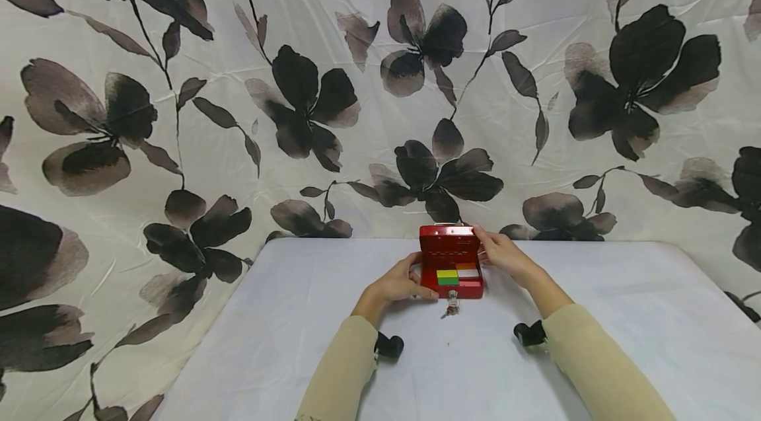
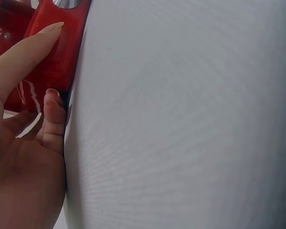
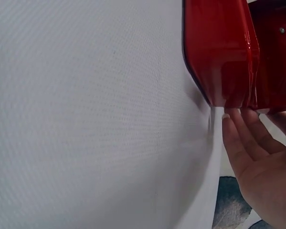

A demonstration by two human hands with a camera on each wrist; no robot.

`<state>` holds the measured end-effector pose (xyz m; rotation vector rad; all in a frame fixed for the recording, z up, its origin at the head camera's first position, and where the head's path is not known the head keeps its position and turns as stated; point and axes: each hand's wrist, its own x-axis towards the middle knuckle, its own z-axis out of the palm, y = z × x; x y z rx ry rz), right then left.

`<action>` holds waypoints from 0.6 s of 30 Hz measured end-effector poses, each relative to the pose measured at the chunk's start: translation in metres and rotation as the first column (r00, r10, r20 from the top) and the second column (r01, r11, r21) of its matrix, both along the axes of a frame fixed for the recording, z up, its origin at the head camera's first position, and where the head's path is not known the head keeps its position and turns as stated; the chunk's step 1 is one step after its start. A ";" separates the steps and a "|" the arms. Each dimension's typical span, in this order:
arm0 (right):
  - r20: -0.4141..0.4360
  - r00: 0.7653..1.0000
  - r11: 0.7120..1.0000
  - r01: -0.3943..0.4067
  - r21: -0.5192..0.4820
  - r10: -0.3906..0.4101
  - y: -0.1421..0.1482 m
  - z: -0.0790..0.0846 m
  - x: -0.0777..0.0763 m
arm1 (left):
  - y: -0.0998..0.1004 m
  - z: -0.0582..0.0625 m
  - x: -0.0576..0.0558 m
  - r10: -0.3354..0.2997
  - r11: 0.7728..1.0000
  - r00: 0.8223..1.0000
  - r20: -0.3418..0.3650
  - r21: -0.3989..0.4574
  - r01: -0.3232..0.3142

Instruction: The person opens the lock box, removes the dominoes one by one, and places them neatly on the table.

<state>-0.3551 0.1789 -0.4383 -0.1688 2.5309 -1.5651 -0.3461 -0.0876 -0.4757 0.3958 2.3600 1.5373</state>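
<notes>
A red metal cash box [image 1: 425, 279] stands on the table with its lid [image 1: 447, 240] raised. Inside lie coloured blocks [image 1: 447, 273], with yellow, green, orange and white faces showing. Keys [image 1: 452, 308] hang at the lock on its front. At the left front corner my left hand [image 1: 399, 281] grips the box; in the left wrist view the thumb [image 2: 26, 57] presses its front and the other fingers go round the side. My right hand [image 1: 502, 253] touches the lid's right edge. Its fairly straight fingers [image 3: 245, 136] reach behind the box in the right wrist view; the thumb is hidden there.
A white cloth covers the table [image 1: 267, 342], whose far edge runs just behind the box. Beyond it hangs a pale flowered curtain [image 1: 368, 117]. Black wrist cameras [image 1: 389, 346] sit under both sleeves, near the tabletop.
</notes>
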 end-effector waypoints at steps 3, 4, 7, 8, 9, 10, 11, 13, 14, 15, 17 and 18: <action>-0.013 1.000 1.000 0.013 0.002 -0.013 -0.001 -0.001 -0.002 | 0.000 0.000 0.000 0.010 1.000 1.000 0.009 -0.006 -0.010; -0.019 1.000 1.000 0.017 0.003 -0.017 -0.002 -0.001 -0.002 | 0.000 0.001 0.000 0.011 1.000 1.000 0.011 -0.008 -0.011; -0.034 0.999 1.000 0.027 0.005 -0.026 -0.003 0.000 -0.003 | -0.001 0.001 0.000 0.013 1.000 1.000 0.014 -0.014 -0.012; -0.034 0.999 0.999 0.033 0.006 -0.032 -0.003 0.001 -0.004 | -0.001 0.002 0.000 0.012 1.000 1.000 0.016 -0.015 -0.012; -0.035 0.999 0.999 0.037 0.004 -0.037 -0.004 0.001 -0.004 | -0.001 0.002 0.000 0.012 1.000 1.000 0.018 -0.014 -0.011; -0.037 0.998 0.999 0.044 0.005 -0.043 -0.004 0.002 -0.004 | -0.001 0.003 0.000 0.011 1.000 1.000 0.020 -0.013 -0.011; -0.038 0.998 0.999 0.046 0.007 -0.046 -0.004 0.002 -0.004 | -0.001 0.003 0.000 0.012 1.000 1.000 0.023 -0.011 -0.011; -0.034 0.998 0.999 0.052 0.015 -0.052 -0.004 0.002 -0.004 | -0.001 0.003 0.001 0.011 1.000 1.000 0.027 -0.008 -0.011; -0.031 0.998 0.998 0.056 0.014 -0.056 -0.004 0.002 -0.004 | -0.001 0.003 0.001 0.013 1.000 1.000 0.028 -0.008 -0.013; -0.029 0.998 0.998 0.057 0.015 -0.056 -0.004 0.002 -0.004 | -0.001 0.003 0.002 0.014 1.000 1.000 0.028 -0.007 -0.014; -0.029 0.998 0.999 0.050 0.021 -0.049 -0.004 0.002 -0.005 | -0.001 0.002 0.003 0.017 1.000 1.000 0.026 -0.007 -0.017; -0.028 0.999 0.999 0.047 0.025 -0.046 -0.004 0.002 -0.006 | -0.001 0.002 0.003 0.020 1.000 0.999 0.025 -0.007 -0.019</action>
